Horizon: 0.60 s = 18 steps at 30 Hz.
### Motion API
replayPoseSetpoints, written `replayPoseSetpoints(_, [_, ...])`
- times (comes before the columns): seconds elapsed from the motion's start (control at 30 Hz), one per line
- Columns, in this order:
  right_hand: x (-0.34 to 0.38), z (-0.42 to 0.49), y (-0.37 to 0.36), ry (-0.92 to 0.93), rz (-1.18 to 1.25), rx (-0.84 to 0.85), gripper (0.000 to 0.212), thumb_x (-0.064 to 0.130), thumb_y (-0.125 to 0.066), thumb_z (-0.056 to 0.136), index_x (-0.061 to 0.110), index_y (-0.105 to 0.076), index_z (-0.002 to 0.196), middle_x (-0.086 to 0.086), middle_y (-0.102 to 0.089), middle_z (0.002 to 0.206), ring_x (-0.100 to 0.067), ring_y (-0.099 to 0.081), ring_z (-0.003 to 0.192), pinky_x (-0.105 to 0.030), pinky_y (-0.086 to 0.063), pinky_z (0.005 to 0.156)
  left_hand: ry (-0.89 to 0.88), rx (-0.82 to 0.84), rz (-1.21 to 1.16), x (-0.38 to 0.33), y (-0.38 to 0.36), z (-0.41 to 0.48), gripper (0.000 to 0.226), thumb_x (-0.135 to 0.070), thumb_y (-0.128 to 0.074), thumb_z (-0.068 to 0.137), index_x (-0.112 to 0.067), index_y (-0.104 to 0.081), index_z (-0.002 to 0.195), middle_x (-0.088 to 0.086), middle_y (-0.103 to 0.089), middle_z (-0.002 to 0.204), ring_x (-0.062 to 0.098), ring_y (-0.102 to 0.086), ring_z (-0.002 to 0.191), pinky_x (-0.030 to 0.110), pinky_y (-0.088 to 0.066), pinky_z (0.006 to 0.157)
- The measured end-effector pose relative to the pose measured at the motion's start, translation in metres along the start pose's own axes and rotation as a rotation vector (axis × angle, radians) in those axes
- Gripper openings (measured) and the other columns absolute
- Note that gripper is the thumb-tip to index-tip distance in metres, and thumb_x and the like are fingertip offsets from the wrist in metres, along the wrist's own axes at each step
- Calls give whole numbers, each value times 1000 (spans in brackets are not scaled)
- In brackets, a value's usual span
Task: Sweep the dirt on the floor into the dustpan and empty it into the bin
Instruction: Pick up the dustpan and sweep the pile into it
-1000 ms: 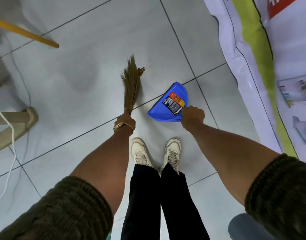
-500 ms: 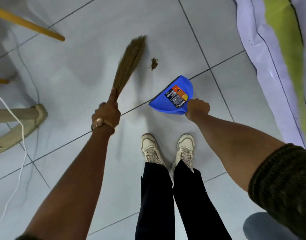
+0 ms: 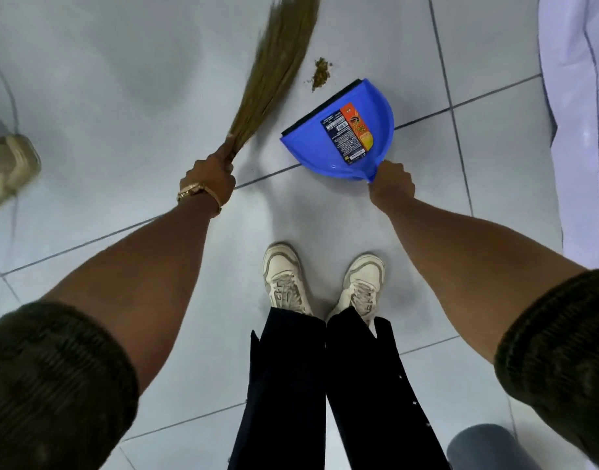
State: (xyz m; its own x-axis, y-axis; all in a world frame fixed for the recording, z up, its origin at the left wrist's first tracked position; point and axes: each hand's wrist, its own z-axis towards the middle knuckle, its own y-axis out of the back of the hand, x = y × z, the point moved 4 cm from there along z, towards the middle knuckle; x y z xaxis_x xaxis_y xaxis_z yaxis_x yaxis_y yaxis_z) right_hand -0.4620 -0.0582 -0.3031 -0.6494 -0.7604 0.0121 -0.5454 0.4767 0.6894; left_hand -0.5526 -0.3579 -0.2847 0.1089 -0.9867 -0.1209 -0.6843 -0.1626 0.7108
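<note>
The broom has swung outward, uncovering the dirt beside the dustpan.

Single head view, steeply downward onto near floor.

— Where is the dirt?
— A small brown clump of crumbly dirt lies on the pale grey tiled floor, just beyond the dark front lip of the blue plastic dustpan.
— And the dustpan?
— It carries 1 printed label and looks empty.
— The broom?
— The straw-coloured bundled grass broom slants just left of the dirt, bristles blurred.
</note>
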Motion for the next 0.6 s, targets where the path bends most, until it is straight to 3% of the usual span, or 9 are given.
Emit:
replayPoseSetpoints(0.23, [0, 20, 17, 31, -13, -29, 36, 8, -60, 90, 4, -51, 125, -18, -54, 129, -35, -54, 120, -39, -47, 97, -125, 30, 154, 16, 14, 3, 61, -28, -42, 91, -58, -19, 139, 16, -63, 116, 42, -60, 95, 39, -43, 71])
replayPoseSetpoints(0.37, [-2, 30, 21, -7, 3, -61, 30, 5, -50, 94, 5, -54, 124, -17, -56, 128, -35, -54, 121, -39, -47, 95, -221, 59, 211, 25, 34, 4, 55, -35, -38, 94, -65, -18, 135, 14, -65, 112, 40, -61, 91, 38, -45, 68])
replayPoseSetpoints(0.6, [-6, 29, -13, -66, 120, 4, 35, 6, -53, 93, 5, -47, 128, -16, -52, 131, -35, -52, 123, -40, -45, 98, -272, 51, 59, 46, 59, -35, 53, -33, -48, 94, -66, -28, 131, 6, -71, 110, 37, -63, 97, 47, -53, 82])
